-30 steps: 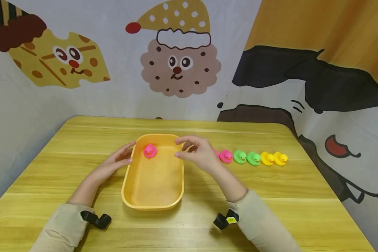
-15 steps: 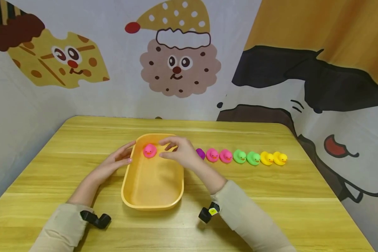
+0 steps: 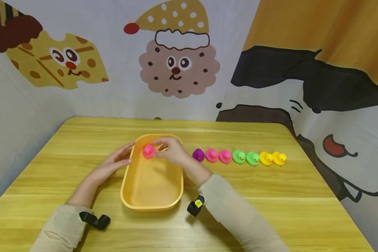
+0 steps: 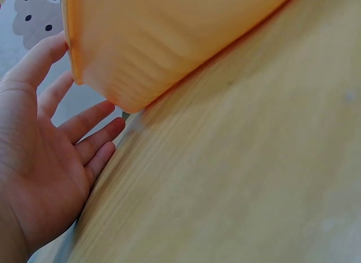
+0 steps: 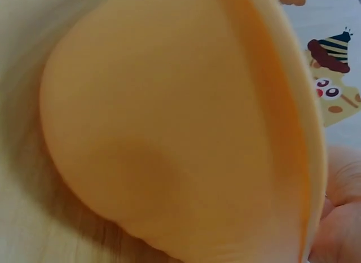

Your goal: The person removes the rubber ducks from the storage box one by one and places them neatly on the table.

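A pink rubber duck (image 3: pixel 149 151) sits inside the orange plastic tub (image 3: pixel 151 207), near its far left corner. My right hand (image 3: pixel 173 151) reaches over the tub's right side, thumb and fingertips apart at the duck's right edge. In the right wrist view the tub's wall (image 5: pixel 169 105) fills most of the picture and hides the duck; part of the right hand (image 5: pixel 341 218) shows past the rim. My left hand (image 3: pixel 111 162) rests against the tub's left side. The left wrist view shows that hand (image 4: pixel 56 144) with extended fingers, thumb at the rim, others near the base.
To the tub's right, a row of rubber ducks stands on the wooden table (image 3: pixel 255 210): a purple duck (image 3: pixel 198 155), pink ducks (image 3: pixel 212 155), green ducks (image 3: pixel 239 156) and yellow ducks (image 3: pixel 266 158). A cartoon-printed cloth (image 3: pixel 119 105) hangs behind the table.
My right hand has moved left over the tub to the pink duck inside, uncovering the purple duck and a pink one in the row. The left hand and tub stay put.
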{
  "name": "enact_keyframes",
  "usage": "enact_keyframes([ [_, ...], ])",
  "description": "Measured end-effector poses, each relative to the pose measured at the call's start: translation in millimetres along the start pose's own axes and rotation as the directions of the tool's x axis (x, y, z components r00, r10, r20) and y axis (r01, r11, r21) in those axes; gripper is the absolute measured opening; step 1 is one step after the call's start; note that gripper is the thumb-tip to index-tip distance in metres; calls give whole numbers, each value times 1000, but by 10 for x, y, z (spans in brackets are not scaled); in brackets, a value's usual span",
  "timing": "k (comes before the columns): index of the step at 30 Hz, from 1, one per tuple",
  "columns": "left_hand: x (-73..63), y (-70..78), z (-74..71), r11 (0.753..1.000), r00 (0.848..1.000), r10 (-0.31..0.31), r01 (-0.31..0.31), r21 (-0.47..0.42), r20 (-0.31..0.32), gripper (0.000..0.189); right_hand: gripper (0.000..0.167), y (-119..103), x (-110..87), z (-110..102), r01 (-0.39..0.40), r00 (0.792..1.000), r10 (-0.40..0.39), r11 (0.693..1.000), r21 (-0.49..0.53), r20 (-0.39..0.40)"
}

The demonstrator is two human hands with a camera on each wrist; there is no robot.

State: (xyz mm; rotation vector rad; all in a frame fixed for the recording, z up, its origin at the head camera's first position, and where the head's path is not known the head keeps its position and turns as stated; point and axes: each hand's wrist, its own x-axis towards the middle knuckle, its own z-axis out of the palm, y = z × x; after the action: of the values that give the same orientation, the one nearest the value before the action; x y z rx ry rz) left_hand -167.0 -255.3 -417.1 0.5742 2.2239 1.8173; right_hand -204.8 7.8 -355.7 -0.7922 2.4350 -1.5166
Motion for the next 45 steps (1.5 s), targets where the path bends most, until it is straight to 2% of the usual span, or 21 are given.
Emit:
enact_keyframes([
  [11, 4, -13, -4, 1000, 1000, -10, 10, 0, -1, 61, 39, 53, 171, 102, -85, 996, 88, 991, -104, 26],
  [22, 0, -20, 7, 1000, 1000, -13, 13, 1, 2, 62, 41, 98, 245, 137, -141, 987, 148, 983, -120, 59],
  [40, 7, -23, 7, 1000, 1000, 0, 0, -10, 8, 61, 41, 149, 333, 217, -76, 990, 109, 947, -312, 89],
  [45, 2, -27, 13, 1000, 1000, -3, 3, -6, 5, 62, 40, 153, 331, 237, -55, 991, 97, 923, -381, 91],
])
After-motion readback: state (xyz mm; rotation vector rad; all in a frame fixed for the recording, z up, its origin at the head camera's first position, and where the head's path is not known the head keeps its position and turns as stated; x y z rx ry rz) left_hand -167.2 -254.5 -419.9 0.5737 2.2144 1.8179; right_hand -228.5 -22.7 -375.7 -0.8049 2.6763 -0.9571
